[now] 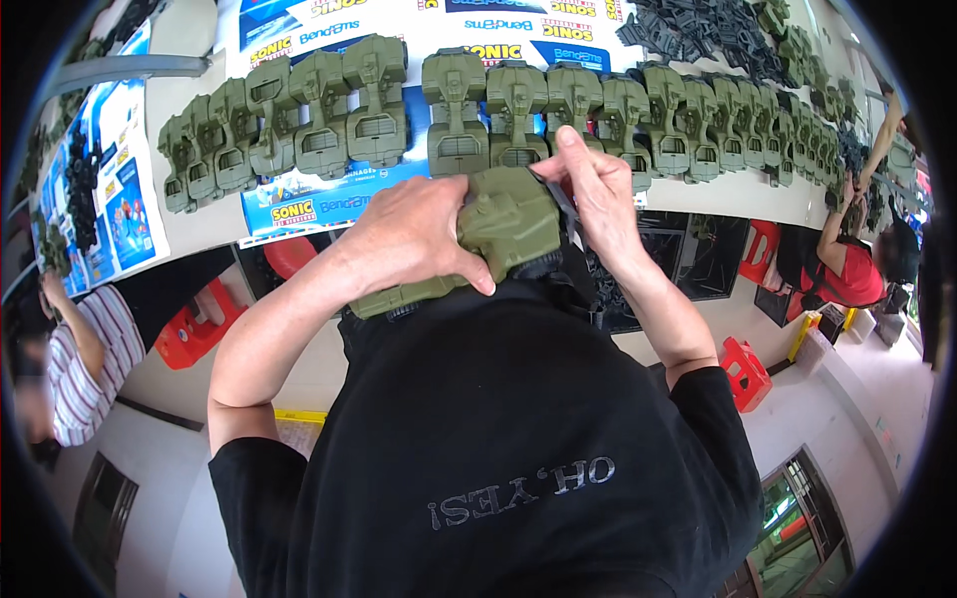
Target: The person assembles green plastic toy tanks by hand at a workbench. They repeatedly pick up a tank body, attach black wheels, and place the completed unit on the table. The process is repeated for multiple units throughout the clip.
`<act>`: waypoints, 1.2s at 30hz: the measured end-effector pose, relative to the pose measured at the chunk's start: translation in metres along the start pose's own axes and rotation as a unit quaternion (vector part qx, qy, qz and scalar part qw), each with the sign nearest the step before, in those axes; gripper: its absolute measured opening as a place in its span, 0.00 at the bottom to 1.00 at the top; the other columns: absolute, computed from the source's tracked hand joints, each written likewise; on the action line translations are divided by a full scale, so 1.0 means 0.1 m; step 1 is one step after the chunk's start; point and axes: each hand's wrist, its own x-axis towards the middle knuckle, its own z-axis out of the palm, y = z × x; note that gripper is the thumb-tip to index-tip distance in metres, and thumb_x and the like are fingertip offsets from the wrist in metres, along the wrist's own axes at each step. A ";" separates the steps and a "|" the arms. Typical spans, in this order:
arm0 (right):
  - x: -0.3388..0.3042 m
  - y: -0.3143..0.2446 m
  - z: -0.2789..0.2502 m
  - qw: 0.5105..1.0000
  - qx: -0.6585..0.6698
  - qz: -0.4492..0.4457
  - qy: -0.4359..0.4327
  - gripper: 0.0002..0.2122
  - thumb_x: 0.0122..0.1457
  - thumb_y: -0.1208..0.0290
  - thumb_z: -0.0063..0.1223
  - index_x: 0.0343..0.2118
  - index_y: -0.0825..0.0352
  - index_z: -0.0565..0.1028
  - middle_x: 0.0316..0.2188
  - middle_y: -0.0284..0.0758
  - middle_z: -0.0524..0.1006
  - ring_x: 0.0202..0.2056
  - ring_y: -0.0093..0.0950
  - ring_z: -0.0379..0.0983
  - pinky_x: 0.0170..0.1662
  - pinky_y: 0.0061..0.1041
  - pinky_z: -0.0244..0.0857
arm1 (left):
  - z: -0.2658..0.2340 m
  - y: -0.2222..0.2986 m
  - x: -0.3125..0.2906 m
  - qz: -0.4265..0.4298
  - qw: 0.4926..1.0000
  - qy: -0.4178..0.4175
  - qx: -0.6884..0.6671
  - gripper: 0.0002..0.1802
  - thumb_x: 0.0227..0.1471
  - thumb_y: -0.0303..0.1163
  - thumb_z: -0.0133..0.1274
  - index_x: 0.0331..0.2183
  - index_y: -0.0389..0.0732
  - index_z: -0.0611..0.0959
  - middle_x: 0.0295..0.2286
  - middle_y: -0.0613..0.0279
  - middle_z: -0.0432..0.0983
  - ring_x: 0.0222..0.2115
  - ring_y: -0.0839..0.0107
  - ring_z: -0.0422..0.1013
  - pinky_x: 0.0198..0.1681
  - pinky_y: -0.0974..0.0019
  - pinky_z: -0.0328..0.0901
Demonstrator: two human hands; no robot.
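Close to my body is an olive-green plastic toy vehicle body. My left hand grips its left side, thumb across the near end. At its right edge, my right hand has its fingers curled in a pinch. A narrow dark piece shows beside these fingers; whether they hold it is unclear. Below my left wrist another green vehicle part lies against my shirt. Just beyond my hands stands a long row of similar green vehicle bodies on the table.
Printed blue-and-white sheets cover parts of the table. A heap of dark grey parts lies at the far right. People work at left, in a striped shirt, and right, in a red top. Red stools stand around.
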 end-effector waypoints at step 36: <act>-0.14 0.03 0.31 0.950 0.004 -0.232 -0.208 0.22 0.63 0.60 0.26 0.33 0.75 0.72 0.35 0.42 0.72 0.39 0.32 0.68 0.47 0.28 0.58 | 0.01 0.04 -0.35 0.088 0.983 0.052 0.154 0.47 0.19 0.49 0.70 0.39 0.29 0.68 0.24 0.48 0.74 0.30 0.53 0.72 0.37 0.60 0.65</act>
